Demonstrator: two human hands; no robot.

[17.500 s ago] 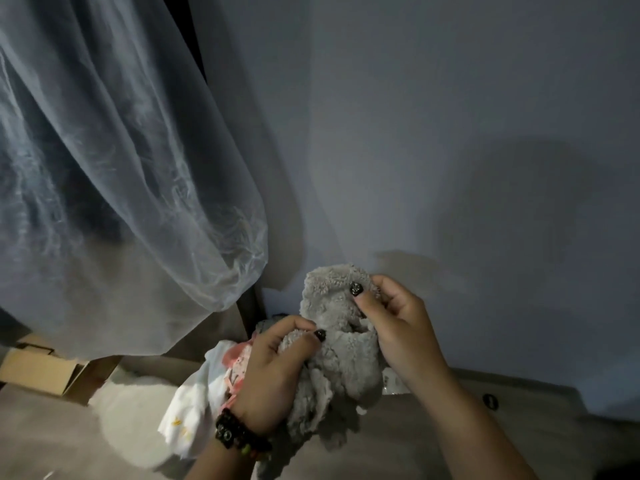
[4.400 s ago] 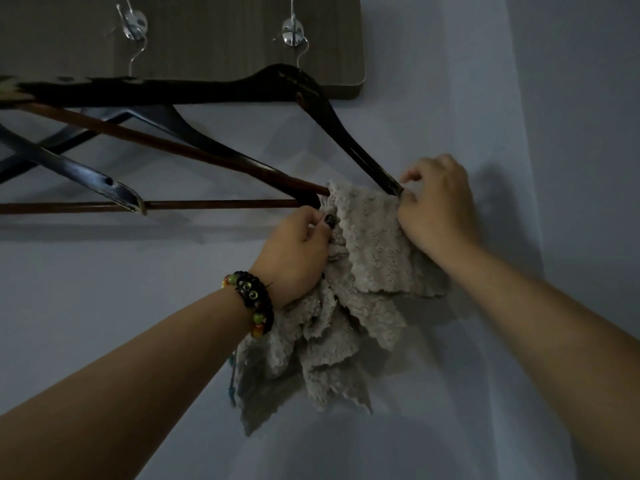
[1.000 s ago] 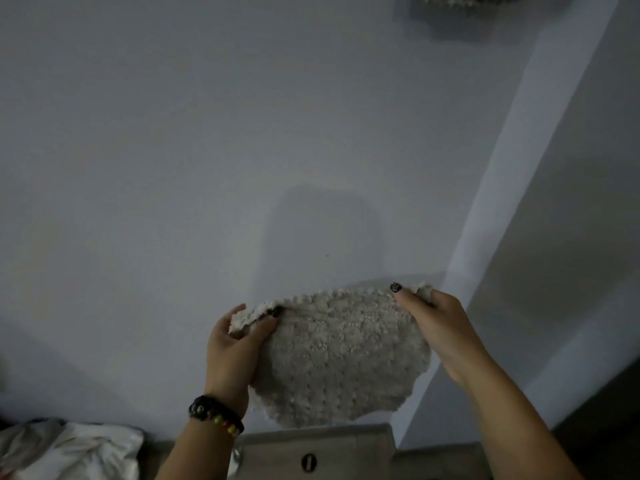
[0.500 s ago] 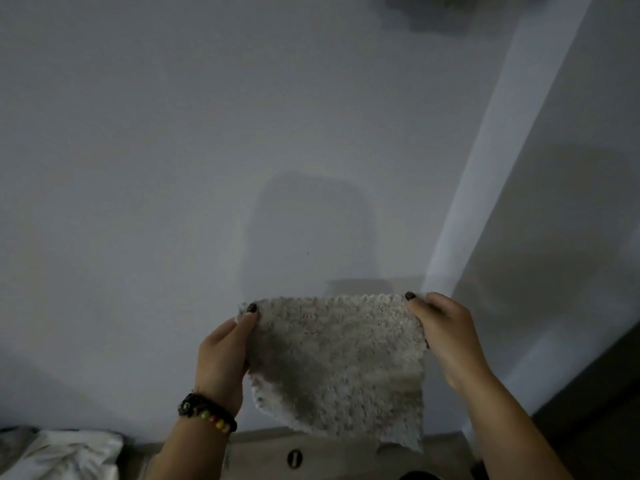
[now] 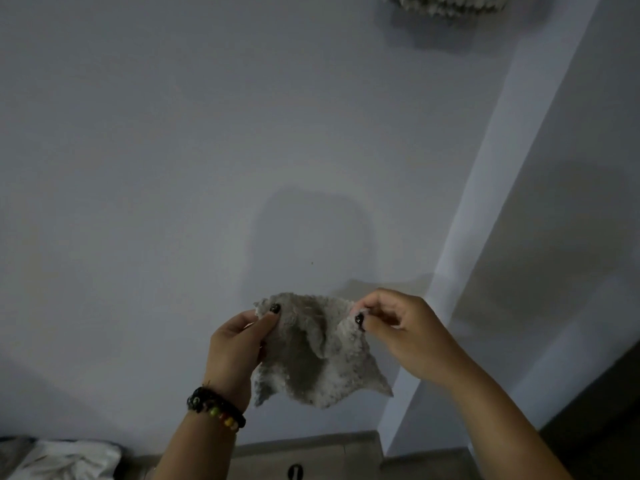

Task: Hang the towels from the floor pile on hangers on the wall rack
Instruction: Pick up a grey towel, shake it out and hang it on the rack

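Nearest the camera, two bare forearms reach up and forward, the left one wearing a dark beaded bracelet (image 5: 216,408) with a few coloured beads at the wrist. The left hand (image 5: 235,348) pinches the upper left corner of a small grey fluffy towel (image 5: 313,355) between thumb and fingers, so its grip is closed on the cloth. The right hand (image 5: 405,332) pinches the upper right corner the same way (thumb and forefinger meeting on the edge, the other fingers loosely curled). Between the two hands the towel sags in soft folds, held in the air in front of the wall, its lower corners hanging free. Down at the bottom left, a pale crumpled cloth (image 5: 69,460) lies on the floor. Behind everything stands the plain bluish-grey wall (image 5: 173,168), with the towel's shadow on it. At the very top right, the fringed lower edge of another grey towel (image 5: 446,5) hangs against the wall, well apart from the held one.
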